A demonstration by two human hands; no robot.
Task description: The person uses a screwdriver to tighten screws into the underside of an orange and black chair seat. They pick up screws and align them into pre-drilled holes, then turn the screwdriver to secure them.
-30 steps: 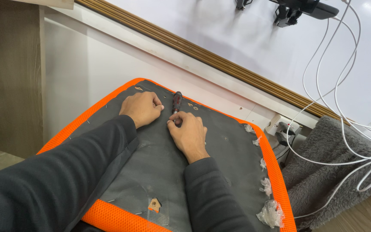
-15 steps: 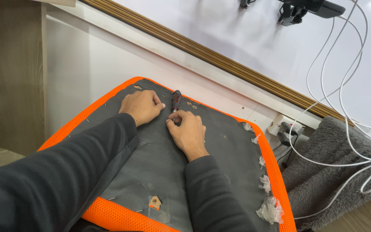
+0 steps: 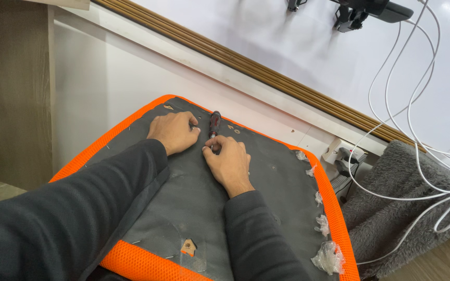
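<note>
I see the left hand pressed flat, holding nothing, bracing the grey fabric panel with orange mesh border. At its 3 o'clock, the right hand pinches the red-and-black screwdriver, tip down for leverage.

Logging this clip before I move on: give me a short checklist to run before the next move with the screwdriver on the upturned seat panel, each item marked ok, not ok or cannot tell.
1. Right hand on the screwdriver: ok, fingertips at its lower end.
2. Left hand steadying the grey seat panel: ok, flat on the fabric beside the tool.
3. Tool tip seated in a fastener: cannot tell, hidden by fingers.
4. Fabric around the hands lying flat: ok.
5. White cables away from the hands: ok, off to the right.
6. Plastic scraps away from the work spot: ok, along the orange mesh edge.
</note>
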